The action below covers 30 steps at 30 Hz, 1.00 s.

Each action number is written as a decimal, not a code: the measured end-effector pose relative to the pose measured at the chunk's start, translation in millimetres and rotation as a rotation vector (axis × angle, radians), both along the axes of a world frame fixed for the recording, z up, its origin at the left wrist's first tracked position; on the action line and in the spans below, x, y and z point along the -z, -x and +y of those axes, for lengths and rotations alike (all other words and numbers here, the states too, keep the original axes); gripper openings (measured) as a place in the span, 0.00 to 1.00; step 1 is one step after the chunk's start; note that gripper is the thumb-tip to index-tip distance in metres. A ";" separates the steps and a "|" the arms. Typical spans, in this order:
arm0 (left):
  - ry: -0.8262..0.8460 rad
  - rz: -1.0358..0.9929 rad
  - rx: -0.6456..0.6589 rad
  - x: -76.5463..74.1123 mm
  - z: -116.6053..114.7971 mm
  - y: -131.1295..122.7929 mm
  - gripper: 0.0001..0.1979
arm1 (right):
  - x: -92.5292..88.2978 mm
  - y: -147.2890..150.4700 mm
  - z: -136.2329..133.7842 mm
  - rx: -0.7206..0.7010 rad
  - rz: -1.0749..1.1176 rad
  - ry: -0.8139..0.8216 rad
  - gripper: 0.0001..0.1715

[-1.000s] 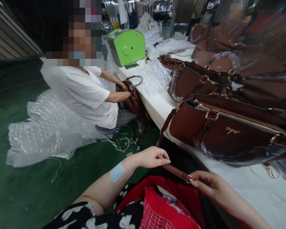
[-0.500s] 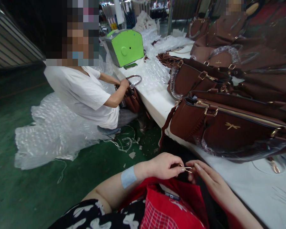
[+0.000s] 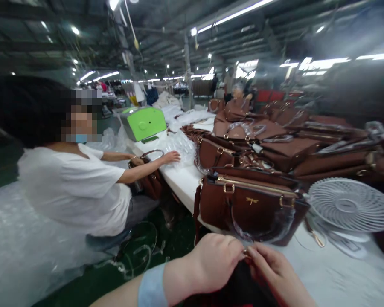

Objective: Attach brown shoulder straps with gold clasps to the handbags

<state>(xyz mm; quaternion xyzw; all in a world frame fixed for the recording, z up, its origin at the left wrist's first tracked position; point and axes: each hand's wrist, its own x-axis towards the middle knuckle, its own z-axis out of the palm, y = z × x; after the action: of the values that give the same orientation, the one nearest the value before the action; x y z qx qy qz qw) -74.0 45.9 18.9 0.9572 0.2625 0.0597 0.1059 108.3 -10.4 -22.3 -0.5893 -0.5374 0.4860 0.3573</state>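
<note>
Low in the view, my left hand (image 3: 213,260) has its fingers closed on a small gold metal piece (image 3: 245,252), mostly hidden between the fingertips. My right hand (image 3: 269,266) pinches the same piece from the right, its fingertips touching those of my left hand. A light blue band sits on my left wrist. Just beyond my hands, a brown handbag (image 3: 256,213) with a gold dragonfly emblem and plastic-wrapped handles stands on the white table (image 3: 348,279).
A white fan (image 3: 352,204) stands at the right. More brown bags (image 3: 281,140) are piled behind. To the left, a seated person (image 3: 73,183) holds a bag beside a green machine (image 3: 144,123). Bubble wrap (image 3: 25,238) lies on the floor.
The view has tilted up and to the right, bringing the fan and ceiling lights into sight. The other person's hand has reached onto the plastic on the table. My hands have closed nearer together.
</note>
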 end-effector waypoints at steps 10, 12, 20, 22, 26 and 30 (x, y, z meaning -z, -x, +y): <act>-0.318 0.056 0.294 -122.0 53.7 -142.6 0.08 | -68.0 -110.6 22.3 0.572 0.159 -0.416 0.26; -0.309 0.041 0.209 -116.7 67.7 -173.3 0.12 | -55.8 -132.6 34.9 0.702 0.241 -0.325 0.30; -0.047 -0.002 0.032 -73.0 108.8 -218.9 0.20 | -22.4 -148.9 54.3 0.508 0.130 -0.301 0.28; -0.031 -0.014 0.040 -69.6 110.1 -217.1 0.20 | -17.6 -148.8 55.5 0.524 0.126 -0.319 0.29; -0.039 0.034 0.044 -71.1 106.5 -216.1 0.20 | -8.5 -150.2 56.0 0.578 0.124 -0.332 0.29; -0.088 0.083 0.067 -75.1 102.0 -217.4 0.20 | -9.8 -151.0 53.9 0.575 0.184 -0.341 0.33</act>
<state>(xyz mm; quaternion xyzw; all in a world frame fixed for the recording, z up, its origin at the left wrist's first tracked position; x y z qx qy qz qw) 143.4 147.9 94.0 0.9709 0.2315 0.0279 0.0547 259.3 43.5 -12.6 -0.6021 -0.3883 0.3200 0.6199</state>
